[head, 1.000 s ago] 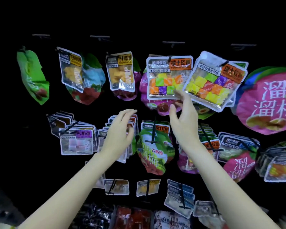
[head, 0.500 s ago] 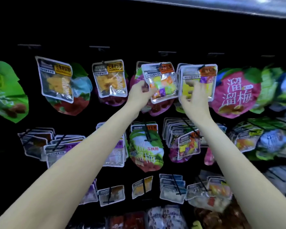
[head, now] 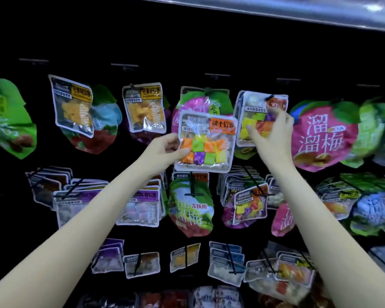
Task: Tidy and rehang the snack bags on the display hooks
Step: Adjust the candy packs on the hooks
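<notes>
Item: one clear candy bag (head: 206, 142) with coloured cubes inside and an orange label, off its hook and held in front of the pink plum bag (head: 196, 103) on the top row.

Left hand (head: 165, 150): thumb and fingers pinched the bag's left edge.

Right hand (head: 271, 132): fingers curled over the face of a second candy bag (head: 257, 116), which hung from the neighbouring hook (head: 269, 97).

Risks, as I judged them:
- My pinch sat on one edge only, so the loose bag could swing or slip and drop onto the rows below.
- Its hang-hole was out of my sight behind glare, so a blind push could miss the hook tip or tear the header.
- My right hand's pressure could nudge the hanging bag off its own hook.

Change from half a second before: the left-hand bag then hung high beside its twin; by this moment I had brought it down and forward, clear of the hook. The right hand had stayed on the second bag.
</notes>
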The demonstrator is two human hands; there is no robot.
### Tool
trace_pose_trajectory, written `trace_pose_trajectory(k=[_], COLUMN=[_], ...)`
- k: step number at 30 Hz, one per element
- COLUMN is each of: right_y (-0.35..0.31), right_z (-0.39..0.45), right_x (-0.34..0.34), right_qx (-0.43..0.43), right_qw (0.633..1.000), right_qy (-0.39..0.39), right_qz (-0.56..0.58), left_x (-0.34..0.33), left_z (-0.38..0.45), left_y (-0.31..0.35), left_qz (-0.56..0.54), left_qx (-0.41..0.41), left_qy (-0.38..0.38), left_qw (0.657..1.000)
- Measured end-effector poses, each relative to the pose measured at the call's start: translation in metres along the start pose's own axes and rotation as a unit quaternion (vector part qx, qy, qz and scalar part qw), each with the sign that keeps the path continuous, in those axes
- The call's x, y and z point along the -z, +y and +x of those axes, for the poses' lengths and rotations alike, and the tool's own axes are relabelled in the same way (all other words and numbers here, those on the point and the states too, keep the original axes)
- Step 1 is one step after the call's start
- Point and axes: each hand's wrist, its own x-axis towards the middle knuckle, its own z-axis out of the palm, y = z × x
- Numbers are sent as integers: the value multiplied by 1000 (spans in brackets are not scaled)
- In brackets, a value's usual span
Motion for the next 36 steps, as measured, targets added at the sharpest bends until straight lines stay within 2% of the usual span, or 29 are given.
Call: trace_pose_trajectory(k=[3,6,9,13,15,17,21,27,32,36], right_y=[15,26,27,24,21,19,13,4,9,18], right_z=[7,19,28,34,33,32,28,32,53,61], right_x=[14,28,36,36,34,33,33,50,87,117], right_qx=[-7,-29,-55,-64,-75,-85,-38,24,53,49], right_qw=[1000,999,997,994,994,993,988,992,995,991], right_qy=[20,-7,-45,-57,-46,-2,69,66,-3,34], right_qz=[-18,-16,35,61,67,83,132,104,82,119], left_x=[-15,-26,-34,-41,-41,-41,-37,-37,-42,-48], left_z=[-5,-4,-2,-1,-3,-5,-12,-14,-12,-10], left_y=[-5,-6,-3,-2,-1,2,4,5,3,4], left_qz=[-4,6,0,-2,-11,-29,-62,-60,-55,-67], left_qx=[15,23,24,30,31,36,53,62,60,48], left_qy=[11,13,19,28,38,55,83,83,84,93], left_qw=[1000,1000,1000,999,999,997,993,993,993,992])
